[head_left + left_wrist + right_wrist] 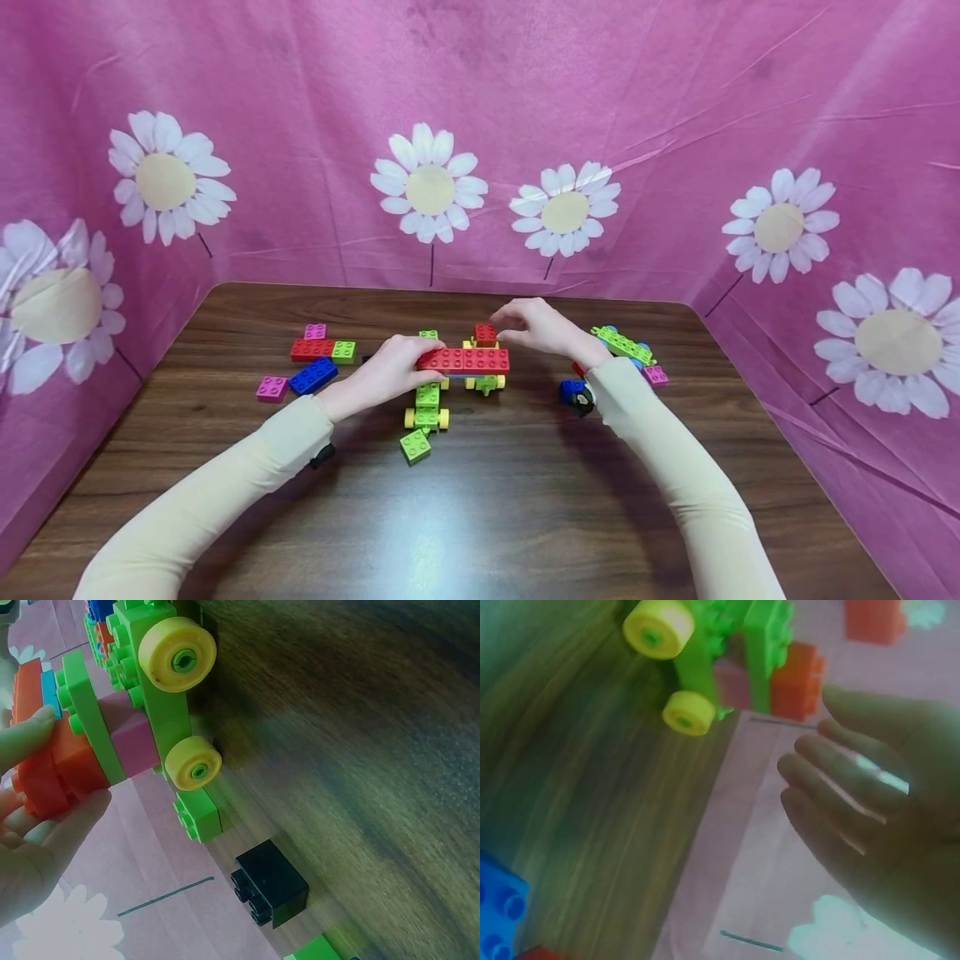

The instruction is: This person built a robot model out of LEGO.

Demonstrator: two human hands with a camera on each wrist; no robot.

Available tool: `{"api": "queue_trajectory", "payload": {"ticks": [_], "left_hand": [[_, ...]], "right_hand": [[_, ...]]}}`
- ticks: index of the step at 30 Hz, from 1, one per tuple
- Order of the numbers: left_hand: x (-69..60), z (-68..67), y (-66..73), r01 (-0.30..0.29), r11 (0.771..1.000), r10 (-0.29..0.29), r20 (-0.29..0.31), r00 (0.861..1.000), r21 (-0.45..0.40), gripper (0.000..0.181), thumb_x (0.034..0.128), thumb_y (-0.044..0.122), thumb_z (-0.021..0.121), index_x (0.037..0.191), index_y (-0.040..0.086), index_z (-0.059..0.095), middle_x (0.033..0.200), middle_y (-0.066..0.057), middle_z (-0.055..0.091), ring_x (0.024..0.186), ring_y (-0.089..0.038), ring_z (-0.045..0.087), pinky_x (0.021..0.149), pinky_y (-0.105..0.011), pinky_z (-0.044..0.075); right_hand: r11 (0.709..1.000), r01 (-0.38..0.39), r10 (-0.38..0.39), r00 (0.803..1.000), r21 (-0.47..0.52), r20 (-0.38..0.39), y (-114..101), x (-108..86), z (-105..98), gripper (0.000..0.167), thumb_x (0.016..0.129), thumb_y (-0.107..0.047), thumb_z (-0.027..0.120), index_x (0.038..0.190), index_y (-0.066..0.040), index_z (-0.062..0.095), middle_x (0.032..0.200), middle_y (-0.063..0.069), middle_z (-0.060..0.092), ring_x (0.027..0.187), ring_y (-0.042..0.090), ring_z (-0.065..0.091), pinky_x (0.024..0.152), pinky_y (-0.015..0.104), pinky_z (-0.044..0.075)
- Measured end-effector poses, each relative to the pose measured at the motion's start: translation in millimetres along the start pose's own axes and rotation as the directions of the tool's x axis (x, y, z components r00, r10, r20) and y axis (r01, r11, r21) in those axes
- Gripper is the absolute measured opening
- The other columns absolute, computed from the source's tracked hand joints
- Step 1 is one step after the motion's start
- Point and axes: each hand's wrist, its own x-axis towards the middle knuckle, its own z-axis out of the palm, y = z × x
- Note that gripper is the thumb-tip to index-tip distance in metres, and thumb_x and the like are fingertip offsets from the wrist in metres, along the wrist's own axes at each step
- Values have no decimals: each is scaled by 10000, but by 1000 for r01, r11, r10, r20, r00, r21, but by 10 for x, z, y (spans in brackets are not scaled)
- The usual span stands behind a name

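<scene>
My left hand (386, 371) (34, 840) grips the left end of a long red brick (472, 360), thumb on the near side. The left wrist view shows red bricks (75, 761) above a green plate, a pink brick (132, 733) and a green base with yellow wheels (171, 712). Two green pieces with yellow wheels (427, 404) (487, 383) lie under and in front of the long brick. My right hand (543, 327) (870, 787) has its fingers spread and loosely bent, holding nothing, close to a small red brick (486, 335) behind the long one.
Pink (272, 388), red (311, 350), green (343, 352) and blue (313, 376) bricks lie at left, a loose green brick (416, 447) in front. A green base with blue wheels (624, 345), a pink brick (656, 376) and a blue brick (572, 391) lie at right. A black brick (271, 883) shows in the left wrist view.
</scene>
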Motion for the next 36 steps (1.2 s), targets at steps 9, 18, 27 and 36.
{"api": "queue_trajectory", "payload": {"ticks": [9, 18, 27, 36], "left_hand": [[10, 4, 19, 11, 1000, -11, 6, 1000, 8, 317, 865, 212, 770, 1128, 52, 696, 856, -19, 706, 647, -82, 487, 611, -236, 416], [-7, 5, 10, -2, 1000, 2, -11, 1000, 3, 312, 862, 201, 771, 1119, 44, 694, 868, -33, 711, 646, -86, 483, 592, -236, 398], [-21, 8, -11, 8, 1000, -7, -30, 1000, 13, 345, 865, 219, 767, 1138, 24, 687, 897, -57, 727, 656, -92, 516, 599, -250, 423], [18, 15, -40, 14, 1000, -14, -44, 999, -5, 303, 867, 196, 765, 1099, 23, 677, 864, -54, 703, 654, -102, 505, 601, -261, 434]], "right_hand": [[998, 60, -61, 995, 14, 74, 76, -15, 9, 331, 914, -141, 706, 1235, -63, 692, 1219, 116, 716, 1145, 248, 669, 977, 420, 544], [993, 92, -103, 984, 80, 147, -5, -140, -21, 348, 906, -73, 699, 1252, -37, 671, 1189, 125, 720, 1035, 246, 703, 892, 389, 589], [992, 84, -104, 968, 93, 227, -77, -262, -70, 497, 868, -114, 749, 1336, -33, 601, 1304, 128, 662, 1159, 252, 653, 970, 441, 554], [995, 83, -94, 974, 61, 204, -162, -253, -78, 526, 918, -361, 697, 1359, -94, 592, 1268, 37, 679, 1130, 152, 656, 1001, 384, 536]]}}
